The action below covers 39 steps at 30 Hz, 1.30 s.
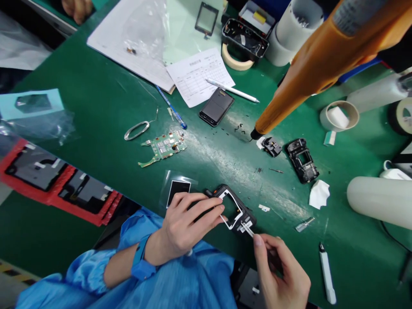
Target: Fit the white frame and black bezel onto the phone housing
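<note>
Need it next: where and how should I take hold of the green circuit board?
Pinch the green circuit board across its wide body, by the two long edges, coming straight down from above. It lies flat, component side up, with bare mat around it; the thin tail at its lower left looks too fragile, and the blue pen crowds its upper right corner.

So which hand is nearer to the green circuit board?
Left. The left hand is just on the near side of the board, on a black frame; the right hand is farther off to the right, holding tweezers.
</note>
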{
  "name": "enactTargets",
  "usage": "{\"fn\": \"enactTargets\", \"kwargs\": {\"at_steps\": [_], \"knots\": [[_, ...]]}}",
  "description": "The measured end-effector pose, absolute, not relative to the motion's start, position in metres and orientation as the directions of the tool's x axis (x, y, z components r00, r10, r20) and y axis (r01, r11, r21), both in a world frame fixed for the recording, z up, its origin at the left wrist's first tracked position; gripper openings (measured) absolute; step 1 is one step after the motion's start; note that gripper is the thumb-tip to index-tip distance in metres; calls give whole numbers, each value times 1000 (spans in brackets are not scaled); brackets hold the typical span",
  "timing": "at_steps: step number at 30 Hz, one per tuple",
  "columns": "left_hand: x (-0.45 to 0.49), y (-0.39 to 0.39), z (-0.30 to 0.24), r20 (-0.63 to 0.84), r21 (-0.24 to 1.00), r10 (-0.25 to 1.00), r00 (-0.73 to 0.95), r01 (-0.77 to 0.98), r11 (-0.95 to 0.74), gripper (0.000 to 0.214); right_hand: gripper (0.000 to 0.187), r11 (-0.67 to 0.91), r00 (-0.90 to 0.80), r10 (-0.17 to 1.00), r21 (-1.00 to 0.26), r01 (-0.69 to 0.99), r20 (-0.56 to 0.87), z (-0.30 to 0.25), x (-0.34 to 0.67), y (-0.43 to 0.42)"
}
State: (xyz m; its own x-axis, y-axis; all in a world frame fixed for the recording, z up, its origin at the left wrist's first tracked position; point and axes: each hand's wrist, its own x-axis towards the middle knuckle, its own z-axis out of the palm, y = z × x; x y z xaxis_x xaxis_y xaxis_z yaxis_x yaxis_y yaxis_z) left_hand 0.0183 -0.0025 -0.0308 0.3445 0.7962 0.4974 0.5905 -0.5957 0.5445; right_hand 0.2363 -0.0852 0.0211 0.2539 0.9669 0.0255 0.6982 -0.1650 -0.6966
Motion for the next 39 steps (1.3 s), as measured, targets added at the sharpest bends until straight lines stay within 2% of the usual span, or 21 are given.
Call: {"fn": "enactTargets", "kwargs": {"at_steps": [11, 34, 39], "knots": [[20, -1, -31, 511, 528, 787, 345, 597, -604, 11, 23, -201, 245, 969, -705, 679, -41, 11, 235, -88], [17, -1, -30, 468, 503, 790, 397, 615, -607, 10, 19, -208, 296, 955, -689, 694, 10, 13, 230, -86], [17, -1, -30, 469, 505, 790, 395, 613, -607, 8, 26, -245, 334, 942, -698, 673, -9, 14, 228, -86]]}}
